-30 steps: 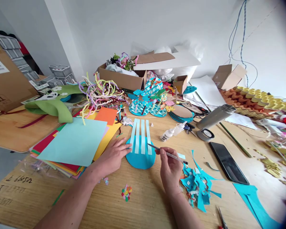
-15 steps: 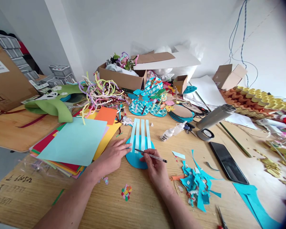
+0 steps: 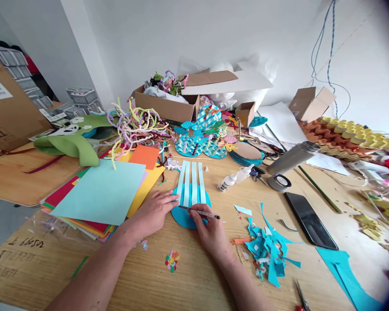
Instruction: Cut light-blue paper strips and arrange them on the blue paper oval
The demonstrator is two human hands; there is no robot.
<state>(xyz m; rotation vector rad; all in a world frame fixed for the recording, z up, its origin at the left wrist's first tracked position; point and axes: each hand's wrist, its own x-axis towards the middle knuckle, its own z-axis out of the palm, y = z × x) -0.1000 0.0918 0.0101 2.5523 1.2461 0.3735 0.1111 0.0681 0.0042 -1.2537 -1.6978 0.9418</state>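
Observation:
A round blue paper disc (image 3: 184, 219) lies on the table with several pale blue paper strips (image 3: 193, 175) laid side by side across it, their upper ends reaching past its edge. My left hand (image 3: 155, 211) rests flat, fingers stretched out, its fingertips at the disc's left edge by the leftmost strip. Between the fingers of my right hand (image 3: 210, 231) is a slim pen (image 3: 204, 213). The pen's tip points left, close to the lower end of the leftmost strip. Part of the disc is hidden under my right hand.
Coloured paper sheets (image 3: 97, 190) are stacked at left. Two white glue bottles (image 3: 227, 183), a grey flask (image 3: 293, 157) and a black phone (image 3: 311, 220) stand or lie at right. Blue scraps (image 3: 272, 250), scissors (image 3: 301, 296) and paper dots (image 3: 172, 261) lie nearer. Boxes (image 3: 165, 103) line the back.
My right hand and the pen have shifted slightly left and down, bringing the tip to the leftmost strip's lower end. My left hand stays nearly in place.

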